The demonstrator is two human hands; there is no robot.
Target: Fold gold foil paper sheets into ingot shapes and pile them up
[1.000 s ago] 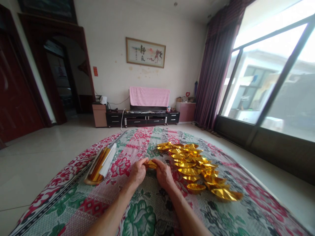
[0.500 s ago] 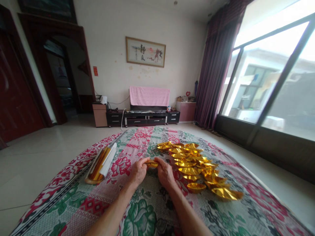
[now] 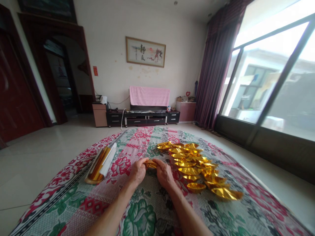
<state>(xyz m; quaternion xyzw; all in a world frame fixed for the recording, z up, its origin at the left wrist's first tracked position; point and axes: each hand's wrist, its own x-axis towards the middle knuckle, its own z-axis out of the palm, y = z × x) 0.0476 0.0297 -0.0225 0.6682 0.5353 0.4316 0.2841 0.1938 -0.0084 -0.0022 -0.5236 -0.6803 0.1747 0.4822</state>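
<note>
My left hand point(image 3: 137, 172) and my right hand point(image 3: 164, 174) sit close together over a floral cloth point(image 3: 147, 209), both pinching one small piece of gold foil paper point(image 3: 150, 164) between the fingertips. Most of that piece is hidden by my fingers. To the right of my right hand lies a pile of several folded gold foil boat shapes point(image 3: 197, 167), reaching from the middle of the cloth toward its right edge. A stack of flat gold foil sheets point(image 3: 100, 164) lies on the cloth to the left of my left hand.
The floral cloth covers a round surface in a tiled room. A low TV stand point(image 3: 147, 118) with a pink cover point(image 3: 149, 96) stands at the far wall. Large windows point(image 3: 270, 78) and a purple curtain point(image 3: 213, 68) are on the right, a dark doorway point(image 3: 59, 78) on the left.
My hands have stayed in place over the cloth, only shifting their fingers slightly on the gold foil piece. The pile and the stack have not moved.
</note>
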